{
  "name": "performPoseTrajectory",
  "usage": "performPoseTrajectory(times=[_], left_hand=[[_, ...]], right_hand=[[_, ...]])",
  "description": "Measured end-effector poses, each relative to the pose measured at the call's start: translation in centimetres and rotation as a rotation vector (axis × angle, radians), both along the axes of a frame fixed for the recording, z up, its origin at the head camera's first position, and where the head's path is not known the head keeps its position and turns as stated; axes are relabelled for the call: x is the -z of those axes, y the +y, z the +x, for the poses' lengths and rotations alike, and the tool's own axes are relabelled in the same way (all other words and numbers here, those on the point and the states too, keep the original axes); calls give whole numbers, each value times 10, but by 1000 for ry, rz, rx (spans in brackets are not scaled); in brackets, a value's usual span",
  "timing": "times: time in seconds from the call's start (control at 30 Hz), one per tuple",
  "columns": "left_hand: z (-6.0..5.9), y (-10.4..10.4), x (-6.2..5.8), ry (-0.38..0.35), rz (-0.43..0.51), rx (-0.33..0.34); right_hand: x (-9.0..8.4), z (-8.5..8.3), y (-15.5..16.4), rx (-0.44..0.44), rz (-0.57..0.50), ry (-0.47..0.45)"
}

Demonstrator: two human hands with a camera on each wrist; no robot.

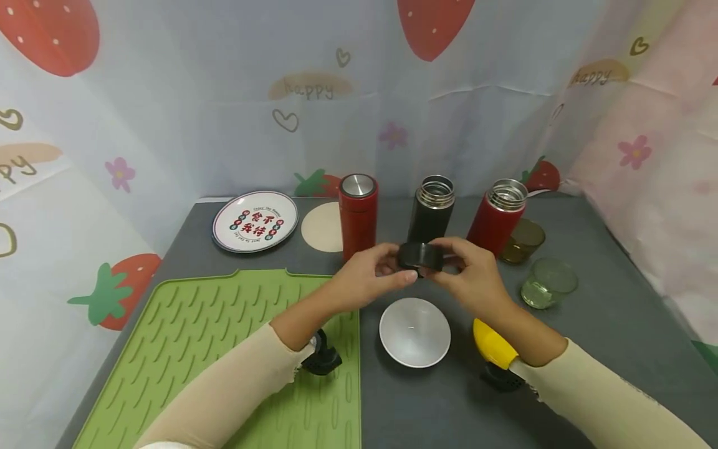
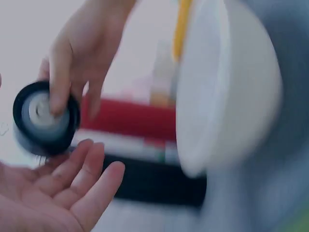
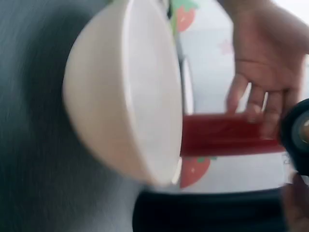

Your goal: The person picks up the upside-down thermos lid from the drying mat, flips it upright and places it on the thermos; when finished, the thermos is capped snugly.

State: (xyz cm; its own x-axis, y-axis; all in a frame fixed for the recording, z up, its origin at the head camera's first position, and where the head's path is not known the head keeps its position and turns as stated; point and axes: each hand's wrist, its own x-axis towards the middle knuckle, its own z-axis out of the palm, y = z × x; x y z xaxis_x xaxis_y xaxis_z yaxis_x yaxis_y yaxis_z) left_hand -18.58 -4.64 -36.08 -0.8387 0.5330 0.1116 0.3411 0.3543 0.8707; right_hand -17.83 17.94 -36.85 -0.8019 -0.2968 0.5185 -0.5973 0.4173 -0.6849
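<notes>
Head view: a black flask lid [image 1: 421, 256] is held above the grey table [image 1: 606, 349], in front of the black flask [image 1: 430, 212], between the two hands. The lid is pinched by the right hand [image 1: 470, 274] with curled fingers, while the left hand [image 1: 370, 274] is cupped against its other side, the thumb touching its lower edge. In the left wrist view the lid [image 2: 44, 118] is shown with its silver inner disc facing the camera, gripped from above by the right hand [image 2: 79, 53], and the left hand's fingers [image 2: 82, 181] are seen spread and relaxed just under it, so the left hand is loose rather than clenched.

Three flasks are lined up behind the hands. The left red flask [image 1: 358, 215] is closed with a silver cap. The black flask and the right red flask [image 1: 499, 215] are uncapped, their steel mouths exposed; what lies inside cannot be told. A white bowl [image 1: 415, 332] is set just below the hands and holds nothing visible. To the right, an amber glass [image 1: 523, 241] and a clear green glass [image 1: 550, 284] are placed near each other. A printed plate [image 1: 255, 221] and a round beige coaster [image 1: 322, 227] are laid at the rear left, and a green ridged drying mat [image 1: 219, 362] is spread at the front left.
</notes>
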Motion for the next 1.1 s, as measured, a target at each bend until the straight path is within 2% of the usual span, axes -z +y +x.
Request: performPoseTrajectory(times=[0.07, 0.1, 0.13, 0.2, 0.23, 0.3, 0.4, 0.47, 0.53, 0.63, 0.8, 1.1], left_hand=[[-3, 10, -3, -144, 147, -19], [-5, 14, -5, -170, 204, -33], [-7, 18, -7, -169, 245, -56], [-13, 25, -12, -97, 301, -118], [-16, 27, -14, -45, 320, -147], [-21, 32, -19, 63, 342, -222], [-32, 43, -26, 198, 396, -304], [-42, 51, -31, 257, 412, -338], [-52, 58, -33, 307, 388, -368], [-63, 62, -33, 326, 338, -440], [-74, 65, -26, 289, 328, -496], [-80, 78, -11, 344, 325, -431]], right_hand=[[-3, -1, 0, 13, 16, 245], [-4, -3, 0, 21, 20, 339], [-6, -5, -1, 35, 21, 409], [-10, -10, -1, 70, 1, 460], [-12, -12, -1, 101, -10, 445], [-14, -15, 1, 161, -35, 343], [-14, -20, 4, 214, -55, 83], [-11, -27, 4, 211, -42, -92], [-7, -37, 1, 201, -13, -232], [-2, -53, -5, 163, 22, -351], [4, -69, -9, 145, 28, -394], [11, -75, 0, 154, 61, -310]])
